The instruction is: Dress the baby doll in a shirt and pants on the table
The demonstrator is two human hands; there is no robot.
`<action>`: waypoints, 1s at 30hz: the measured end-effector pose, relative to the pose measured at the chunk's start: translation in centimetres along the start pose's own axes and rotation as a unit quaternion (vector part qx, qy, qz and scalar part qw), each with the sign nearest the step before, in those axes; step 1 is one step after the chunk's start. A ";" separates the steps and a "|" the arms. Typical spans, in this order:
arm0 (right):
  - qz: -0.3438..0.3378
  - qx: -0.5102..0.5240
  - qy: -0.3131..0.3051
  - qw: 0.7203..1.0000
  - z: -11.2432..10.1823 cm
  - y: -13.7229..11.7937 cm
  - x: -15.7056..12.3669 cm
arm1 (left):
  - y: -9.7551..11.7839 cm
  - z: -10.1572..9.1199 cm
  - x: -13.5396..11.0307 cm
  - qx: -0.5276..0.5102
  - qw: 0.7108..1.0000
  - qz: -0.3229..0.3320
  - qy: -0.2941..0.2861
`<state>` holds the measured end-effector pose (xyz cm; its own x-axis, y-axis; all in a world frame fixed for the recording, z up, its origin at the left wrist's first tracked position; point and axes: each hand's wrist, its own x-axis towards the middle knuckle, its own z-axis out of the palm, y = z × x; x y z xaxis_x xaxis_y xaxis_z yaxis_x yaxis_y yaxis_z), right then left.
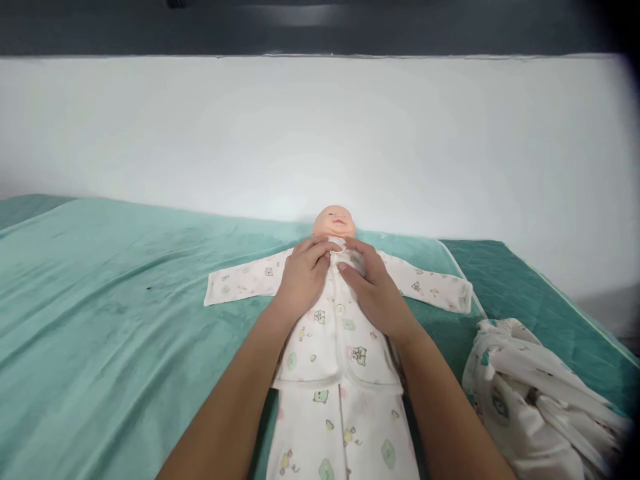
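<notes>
A baby doll [336, 220] lies on its back, head toward the wall, dressed in a white baby jacket [327, 340] printed with small bears and leaves. The sleeves stretch out flat to both sides. Matching white pants [345, 433] extend below the hem. My left hand [306, 272] rests on the chest, its fingers stretched out along the neckline. On the other side of the front opening, my right hand [369, 283] lies on the jacket, thumb apart from the fingers, fingertips at the collar. A round button shows on the front between my wrists.
A wrinkled light green sheet [125, 320] covers the surface under the doll. Crumpled white printed cloth [535, 407] lies at the lower right, near a darker green mat [510, 280]. A white wall [320, 133] rises directly behind the doll's head.
</notes>
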<state>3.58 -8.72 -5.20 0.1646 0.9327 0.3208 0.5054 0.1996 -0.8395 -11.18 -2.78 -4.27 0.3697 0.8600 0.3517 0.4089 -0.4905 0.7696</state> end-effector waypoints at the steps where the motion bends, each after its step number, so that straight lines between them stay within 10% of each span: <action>1: -0.004 0.000 -0.001 1.000 0.0 0.0 0.0 | 0.0 0.0 0.0 -0.003 1.000 0.000 0.001; 12: 0.020 0.068 0.066 0.995 0.4 0.0 -0.4 | 0.3 0.0 -0.6 -0.090 0.993 -0.011 0.082; 30: -0.058 -0.035 0.057 0.996 1.0 -1.0 -5.2 | 0.2 -1.0 -3.1 -0.081 0.997 0.012 -0.002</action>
<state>1.40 -13.52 -6.45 0.1954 0.8639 0.4643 0.5841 0.2778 -0.7627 -13.11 -5.45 -4.64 0.3808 0.8474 0.3700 0.2605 -0.4823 0.8364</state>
